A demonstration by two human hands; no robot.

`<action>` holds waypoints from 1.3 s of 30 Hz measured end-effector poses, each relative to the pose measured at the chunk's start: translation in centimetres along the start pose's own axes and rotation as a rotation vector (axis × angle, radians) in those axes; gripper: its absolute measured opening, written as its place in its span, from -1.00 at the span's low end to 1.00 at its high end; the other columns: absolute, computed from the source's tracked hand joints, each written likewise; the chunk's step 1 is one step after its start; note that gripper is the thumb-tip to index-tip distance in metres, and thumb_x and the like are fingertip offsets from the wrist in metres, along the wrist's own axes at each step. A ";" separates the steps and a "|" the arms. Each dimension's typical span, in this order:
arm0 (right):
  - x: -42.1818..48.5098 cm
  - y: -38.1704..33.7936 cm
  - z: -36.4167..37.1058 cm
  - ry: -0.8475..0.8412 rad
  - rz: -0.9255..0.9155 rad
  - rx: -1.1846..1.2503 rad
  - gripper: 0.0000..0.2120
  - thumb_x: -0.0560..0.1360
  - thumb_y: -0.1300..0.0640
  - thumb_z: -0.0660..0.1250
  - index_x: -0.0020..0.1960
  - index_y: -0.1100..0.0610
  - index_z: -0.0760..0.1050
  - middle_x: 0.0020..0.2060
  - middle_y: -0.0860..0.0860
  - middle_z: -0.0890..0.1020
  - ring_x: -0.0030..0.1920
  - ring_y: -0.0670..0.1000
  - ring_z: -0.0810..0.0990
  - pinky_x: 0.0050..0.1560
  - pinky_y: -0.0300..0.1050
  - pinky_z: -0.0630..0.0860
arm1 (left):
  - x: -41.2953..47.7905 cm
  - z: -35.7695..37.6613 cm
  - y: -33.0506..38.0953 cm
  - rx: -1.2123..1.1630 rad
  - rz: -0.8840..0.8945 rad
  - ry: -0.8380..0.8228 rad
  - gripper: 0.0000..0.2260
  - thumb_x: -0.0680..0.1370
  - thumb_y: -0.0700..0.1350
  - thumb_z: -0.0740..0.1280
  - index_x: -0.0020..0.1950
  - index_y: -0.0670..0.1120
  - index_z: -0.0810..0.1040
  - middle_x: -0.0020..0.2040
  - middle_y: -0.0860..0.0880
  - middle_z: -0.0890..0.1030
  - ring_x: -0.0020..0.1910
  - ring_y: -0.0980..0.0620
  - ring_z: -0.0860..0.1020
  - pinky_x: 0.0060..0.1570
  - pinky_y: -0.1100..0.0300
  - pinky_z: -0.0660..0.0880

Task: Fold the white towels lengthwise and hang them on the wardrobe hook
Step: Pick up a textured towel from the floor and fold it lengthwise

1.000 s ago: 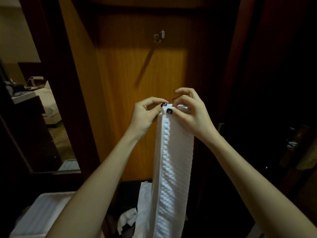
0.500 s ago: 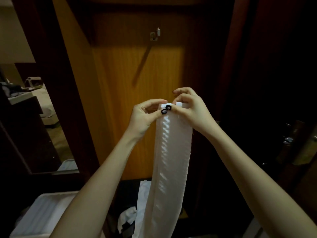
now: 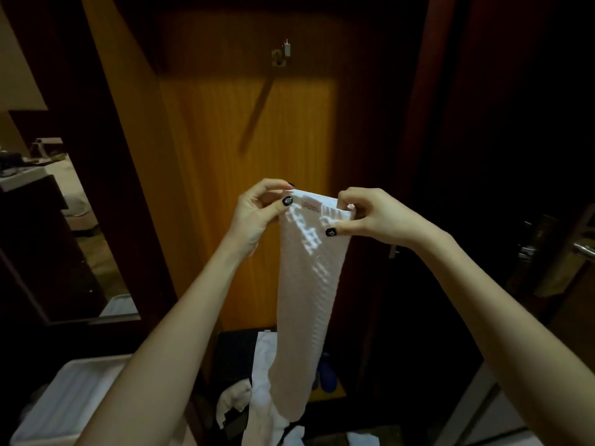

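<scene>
A white waffle-textured towel (image 3: 306,294), folded into a long narrow strip, hangs down in front of me. My left hand (image 3: 257,214) pinches its top left corner and my right hand (image 3: 370,220) pinches its top right corner, so the top edge is stretched flat between them. A small label shows near the top edge. The metal wardrobe hook (image 3: 281,56) is fixed high on the wooden wardrobe panel (image 3: 225,156), well above both hands. More white towels (image 3: 257,400) lie crumpled low down behind the hanging strip.
A white bin (image 3: 64,400) stands at the lower left. A mirror (image 3: 48,204) on the left reflects a bed. A dark door with a metal handle (image 3: 576,249) is on the right. Blue shoes (image 3: 325,375) sit on the wardrobe floor.
My hands have moved apart along the towel's top edge, spreading it wider. The towel face has turned toward me and the label now shows.
</scene>
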State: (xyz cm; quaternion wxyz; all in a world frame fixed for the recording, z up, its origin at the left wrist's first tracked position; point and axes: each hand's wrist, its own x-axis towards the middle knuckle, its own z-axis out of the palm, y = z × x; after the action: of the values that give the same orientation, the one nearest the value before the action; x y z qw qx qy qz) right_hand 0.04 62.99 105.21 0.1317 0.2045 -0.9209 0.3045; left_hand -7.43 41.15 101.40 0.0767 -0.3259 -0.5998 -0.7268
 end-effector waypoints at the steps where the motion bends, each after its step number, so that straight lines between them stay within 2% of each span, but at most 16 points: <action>1: 0.0 0.1 0.1 0.030 -0.019 -0.024 -0.67 0.39 -0.08 0.49 -0.27 0.06 0.40 -0.29 -0.04 0.47 -0.28 -0.01 0.42 -0.26 -0.15 0.32 | 0.0 -0.1 0.0 0.004 0.000 0.004 -0.69 0.49 -0.32 0.36 -0.14 0.12 0.66 -0.20 0.10 0.67 -0.18 0.16 0.60 -0.24 0.24 0.54; 4: 0.6 0.4 0.5 0.193 -0.049 -0.046 -0.71 0.49 -0.07 0.40 -0.26 0.05 0.37 -0.38 0.00 0.46 -0.40 -0.13 0.33 -0.40 -0.25 0.24 | 0.3 -0.3 0.3 0.053 0.019 0.008 -0.55 0.50 -0.45 0.25 -0.23 0.09 0.67 -0.22 0.12 0.67 -0.20 0.16 0.60 -0.25 0.25 0.55; 7: 1.6 0.3 1.4 0.388 -0.019 0.038 -0.74 0.53 0.04 0.38 -0.20 0.14 0.38 -0.42 -0.08 0.42 -0.43 -0.16 0.31 -0.43 -0.29 0.22 | 0.6 -0.5 1.0 0.262 0.124 -0.020 -0.56 0.49 -0.44 0.16 -0.16 0.06 0.67 -0.06 0.12 0.66 -0.01 0.12 0.61 -0.08 0.22 0.56; 10: 2.9 -0.5 2.0 0.513 -0.018 0.148 -0.79 0.52 0.12 0.38 -0.09 0.19 0.38 -0.38 -0.07 0.44 -0.40 -0.21 0.34 -0.40 -0.34 0.29 | 0.4 -0.3 1.3 0.422 0.248 -0.095 -0.74 0.49 -0.26 0.31 0.03 0.10 0.54 0.11 0.13 0.50 0.16 0.16 0.50 0.08 0.27 0.48; 12: 3.7 -1.2 2.0 0.555 -0.021 0.193 -0.80 0.50 0.15 0.40 -0.01 0.19 0.40 -0.33 -0.05 0.50 -0.37 -0.23 0.39 -0.33 -0.36 0.33 | 0.1 -0.1 0.9 0.404 0.219 -0.139 -0.60 0.41 -0.22 0.44 0.11 0.16 0.43 0.19 0.18 0.39 0.24 0.11 0.44 0.15 0.20 0.46; 15: 4.4 -1.8 1.7 0.561 -0.049 0.224 -0.72 0.49 0.15 0.42 0.12 0.17 0.42 -0.24 0.05 0.60 -0.28 -0.16 0.50 -0.24 -0.24 0.44 | 0.1 0.1 0.6 0.312 0.193 -0.090 -0.55 0.40 -0.30 0.47 0.13 0.12 0.46 0.21 0.13 0.46 0.22 0.05 0.49 0.13 0.12 0.48; 18: 4.7 -1.9 1.0 0.592 -0.071 0.209 -0.63 0.48 0.10 0.42 0.23 0.04 0.40 -0.22 0.20 0.60 -0.27 -0.01 0.54 -0.20 -0.04 0.52 | 0.3 0.4 0.9 0.134 0.140 -0.068 -0.62 0.46 -0.38 0.39 0.17 0.00 0.55 0.13 0.10 0.60 0.10 0.20 0.57 0.02 0.31 0.49; 20: 4.6 -1.8 0.6 0.610 -0.068 0.260 -0.57 0.50 0.10 0.41 0.31 -0.03 0.37 -0.15 0.14 0.65 -0.18 0.08 0.63 -0.14 0.06 0.60 | 0.6 1.0 1.1 0.157 0.138 -0.065 -0.63 0.48 -0.44 0.33 0.18 -0.08 0.56 0.07 0.07 0.63 0.07 0.21 0.59 0.00 0.35 0.50; 23: 4.4 -1.3 -0.2 0.635 -0.078 0.354 -0.46 0.52 0.17 0.40 0.43 0.03 0.30 0.04 -0.18 0.65 -0.06 -0.04 0.67 -0.12 -0.07 0.65 | 1.5 1.8 1.6 0.212 0.152 -0.153 -0.67 0.51 -0.42 0.29 0.23 -0.15 0.52 0.10 0.06 0.60 0.07 0.26 0.58 0.03 0.37 0.49; 26: 4.1 -0.6 -1.2 0.648 -0.087 0.436 -0.40 0.54 0.21 0.37 0.50 0.01 0.22 0.36 0.03 0.47 0.00 0.03 0.68 -0.02 -0.02 0.64 | 2.5 2.6 1.9 0.248 0.160 -0.215 -0.65 0.51 -0.29 0.38 0.25 -0.02 0.51 0.17 0.06 0.54 0.17 0.19 0.53 0.19 0.24 0.49; 28: 3.7 -0.3 -1.5 0.651 -0.100 0.485 -0.40 0.58 0.17 0.33 0.52 -0.02 0.16 0.28 0.01 0.53 -0.06 0.07 0.66 0.00 -0.07 0.62 | 3.4 3.2 1.9 0.261 0.186 -0.194 -0.63 0.49 -0.29 0.40 0.24 0.01 0.52 0.16 0.11 0.52 0.22 0.05 0.52 0.27 0.08 0.46; 30: 3.1 0.2 -1.2 0.636 -0.089 0.491 -0.45 0.62 0.14 0.25 0.54 -0.05 0.13 0.00 0.04 0.62 -0.11 0.12 0.59 0.14 -0.05 0.54 | 4.5 3.8 2.2 0.218 0.196 -0.168 -0.61 0.50 -0.35 0.37 0.27 -0.05 0.50 0.21 0.05 0.52 0.27 -0.02 0.49 0.25 0.08 0.47; 32: 2.3 1.0 -0.1 0.580 -0.072 0.564 -0.54 0.64 0.15 0.19 0.48 -0.13 0.20 0.20 0.21 0.58 0.20 0.20 0.56 0.35 0.14 0.42 | 6.0 3.9 2.6 0.215 0.194 -0.145 -0.61 0.51 -0.35 0.35 0.29 -0.07 0.48 0.29 -0.05 0.48 0.34 -0.05 0.43 0.25 0.13 0.46; 33: 1.9 1.4 0.6 0.554 -0.068 0.594 -0.58 0.64 0.16 0.18 0.43 -0.15 0.26 0.33 0.12 0.51 0.35 0.12 0.47 0.40 0.15 0.37 | 6.8 3.7 2.7 0.225 0.190 -0.140 -0.62 0.51 -0.33 0.36 0.30 -0.08 0.49 0.33 -0.09 0.47 0.38 -0.07 0.40 0.28 0.10 0.44; 36: 1.1 2.6 2.3 0.471 -0.046 0.557 -0.65 0.61 0.15 0.24 0.34 -0.15 0.40 0.31 -0.27 0.47 0.38 -0.24 0.38 0.41 -0.19 0.33 | 8.8 3.0 3.4 0.223 0.167 -0.147 -0.62 0.52 -0.29 0.37 0.32 -0.08 0.47 0.33 -0.19 0.47 0.39 -0.13 0.38 0.28 0.09 0.43; 39: 1.2 3.1 3.4 0.388 -0.005 0.585 -0.61 0.56 0.12 0.33 0.33 -0.18 0.42 0.28 -0.36 0.47 0.38 -0.31 0.33 0.25 -0.50 0.30 | 10.3 2.5 4.2 0.192 0.151 -0.130 -0.63 0.52 -0.26 0.38 0.32 -0.08 0.48 0.29 -0.20 0.52 0.34 -0.17 0.41 0.11 0.26 0.46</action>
State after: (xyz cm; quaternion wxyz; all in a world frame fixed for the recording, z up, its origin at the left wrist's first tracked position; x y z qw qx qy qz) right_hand -2.86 62.82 101.42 0.2407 0.1744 -0.7520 0.5883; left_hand -12.35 45.18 110.79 0.1228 -0.4077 -0.6442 -0.6354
